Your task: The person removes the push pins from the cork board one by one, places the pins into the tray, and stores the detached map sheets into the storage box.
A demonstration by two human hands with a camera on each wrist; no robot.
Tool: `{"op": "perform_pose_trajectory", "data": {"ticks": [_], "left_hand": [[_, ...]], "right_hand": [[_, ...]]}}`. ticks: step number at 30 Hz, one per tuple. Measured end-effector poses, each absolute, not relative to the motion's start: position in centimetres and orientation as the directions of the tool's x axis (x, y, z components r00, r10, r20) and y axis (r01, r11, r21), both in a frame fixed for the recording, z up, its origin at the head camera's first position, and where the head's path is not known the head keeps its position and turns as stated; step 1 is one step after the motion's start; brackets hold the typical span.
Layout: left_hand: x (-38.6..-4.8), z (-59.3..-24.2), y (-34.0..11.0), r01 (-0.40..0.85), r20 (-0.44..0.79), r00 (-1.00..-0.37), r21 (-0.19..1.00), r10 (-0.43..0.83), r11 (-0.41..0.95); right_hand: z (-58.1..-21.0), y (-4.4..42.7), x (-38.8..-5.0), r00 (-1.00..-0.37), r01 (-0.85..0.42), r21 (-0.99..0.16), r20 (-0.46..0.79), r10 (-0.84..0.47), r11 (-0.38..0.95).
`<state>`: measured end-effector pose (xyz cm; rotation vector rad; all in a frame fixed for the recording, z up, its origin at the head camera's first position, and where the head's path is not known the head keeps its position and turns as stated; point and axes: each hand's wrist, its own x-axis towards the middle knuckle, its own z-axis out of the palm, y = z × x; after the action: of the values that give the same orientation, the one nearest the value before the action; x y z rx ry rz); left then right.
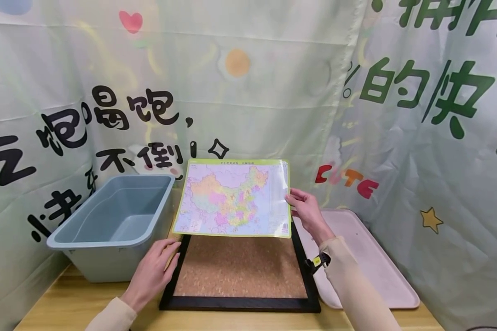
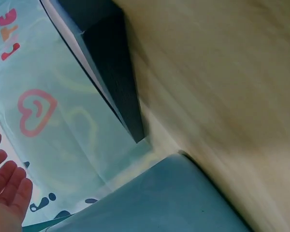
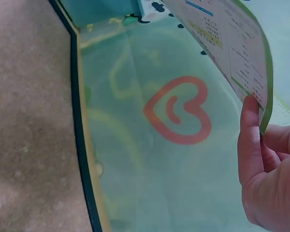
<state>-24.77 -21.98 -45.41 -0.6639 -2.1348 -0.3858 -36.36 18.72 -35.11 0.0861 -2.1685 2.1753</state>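
A laminated map sheet (image 1: 232, 197) with a green border is raised above the far part of a black-framed cork board (image 1: 240, 271). My right hand (image 1: 308, 211) pinches its right edge between thumb and fingers; in the right wrist view the printed back of the sheet (image 3: 241, 48) shows beside the right hand (image 3: 270, 179). My left hand (image 1: 153, 271) is beside the board's left side, between it and the blue tub. Its fingers (image 2: 12, 186) are loosely bent and hold nothing in the left wrist view.
On the left of the wooden table (image 1: 141, 317) stands a blue-grey plastic tub (image 1: 99, 257). A pale pink tray (image 1: 377, 276) lies at the right, partly behind the right forearm. Printed fabric (image 1: 273, 101) hangs behind and along the sides.
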Motion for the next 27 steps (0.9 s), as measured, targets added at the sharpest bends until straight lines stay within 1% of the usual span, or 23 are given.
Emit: {"op": "perform_pose_trajectory", "data": {"ticks": [3, 10, 17, 20, 24, 27], "left_hand": [[-24.5, -45.7, -21.9, 0.598, 0.796, -0.499, 0.030, 0.343, 0.801], [-23.7, -47.0, -22.0, 0.609, 0.711, -0.560, 0.006, 0.425, 0.793], [-23.5, -47.6, -22.4, 0.657, 0.636, -0.579, -0.006, 0.510, 0.753], [-23.5, -47.7, -22.4, 0.670, 0.564, -0.617, 0.011, 0.548, 0.742], [-23.3, -47.8, -22.4, 0.656, 0.410, -0.705, 0.069, 0.578, 0.752], [-23.4, -47.7, -22.4, 0.631, 0.289, -0.760, 0.119, 0.581, 0.766]], "right_hand": [[-34.6, 18.5, -36.4, -0.996, -0.091, -0.996, 0.091, 0.005, -0.015], [-34.2, 17.8, -36.5, -0.997, -0.077, -0.996, 0.076, 0.013, -0.050], [-33.7, 16.4, -36.6, -0.998, -0.063, -0.997, 0.063, -0.002, -0.052], [-33.5, 15.7, -36.6, -0.998, -0.055, -0.997, 0.056, -0.010, -0.046], [-33.3, 14.9, -36.7, -0.999, -0.047, -0.998, 0.048, -0.017, -0.038], [-33.1, 14.3, -36.8, -0.998, -0.048, -0.998, 0.049, -0.026, -0.050]]}}
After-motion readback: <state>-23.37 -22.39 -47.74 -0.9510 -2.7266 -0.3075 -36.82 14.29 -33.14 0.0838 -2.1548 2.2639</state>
